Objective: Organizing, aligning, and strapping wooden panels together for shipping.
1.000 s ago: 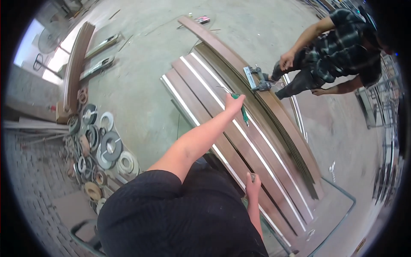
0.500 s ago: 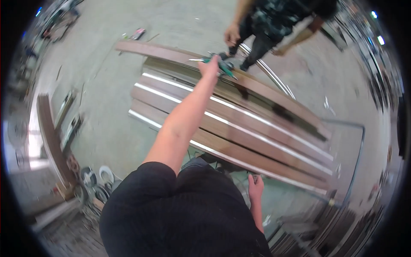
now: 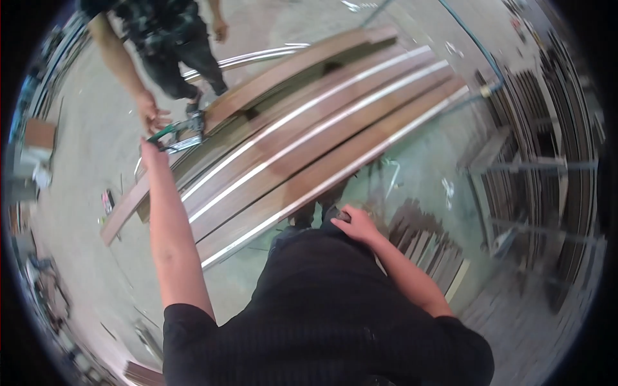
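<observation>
Stretched out to the far left, my left hand (image 3: 153,156) is closed around a green and silver tool (image 3: 183,143) that looks like a nail gun. It is above the far boards. A co-worker's hand (image 3: 152,114), fingers spread, is right beside the tool; whether it touches I cannot tell. My right hand (image 3: 358,225) is close to my waist, its fingers curled on a small dark object (image 3: 343,217) I cannot make out. Between me and the co-worker lie long brown boards (image 3: 335,138) side by side, with white strips along them. A separate brown board (image 3: 283,71) lies along their far side.
The co-worker (image 3: 170,45) stands beyond the boards, near shiny metal lengths (image 3: 257,58). To the right, long dark strips (image 3: 528,135) stand in a metal rack (image 3: 541,165). Shorter strips (image 3: 428,251) lie on the floor near my right arm. A blue-grey hose or bar (image 3: 473,42) curves at upper right.
My view has turned, so the boards now slope up to the right. The tool in my left hand is now close to the co-worker's reaching hand. My right hand has risen to my waist.
</observation>
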Motion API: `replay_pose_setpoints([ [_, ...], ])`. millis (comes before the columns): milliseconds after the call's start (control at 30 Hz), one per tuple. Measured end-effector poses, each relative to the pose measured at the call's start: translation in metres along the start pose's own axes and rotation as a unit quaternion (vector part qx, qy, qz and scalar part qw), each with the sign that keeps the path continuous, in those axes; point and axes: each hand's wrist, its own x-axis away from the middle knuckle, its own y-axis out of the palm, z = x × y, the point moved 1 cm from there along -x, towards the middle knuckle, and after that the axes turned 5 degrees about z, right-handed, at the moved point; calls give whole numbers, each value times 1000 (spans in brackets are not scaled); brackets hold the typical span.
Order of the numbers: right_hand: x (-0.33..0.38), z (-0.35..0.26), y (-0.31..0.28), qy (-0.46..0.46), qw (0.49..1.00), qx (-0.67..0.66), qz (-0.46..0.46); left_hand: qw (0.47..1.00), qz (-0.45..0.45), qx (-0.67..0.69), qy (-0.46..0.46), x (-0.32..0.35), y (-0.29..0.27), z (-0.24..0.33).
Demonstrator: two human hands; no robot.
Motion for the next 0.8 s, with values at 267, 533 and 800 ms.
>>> replay_pose_setpoints([
  [267, -8, 13, 9, 15, 999, -44, -12, 999, -45, 4, -11, -23, 23, -1],
  [533, -7, 31, 19, 12, 999, -11, -29, 996, -54, 57, -31, -17, 31, -8],
  [800, -8, 18, -7, 27, 999, -30, -19, 999, -30, -29, -13, 28, 45, 2],
])
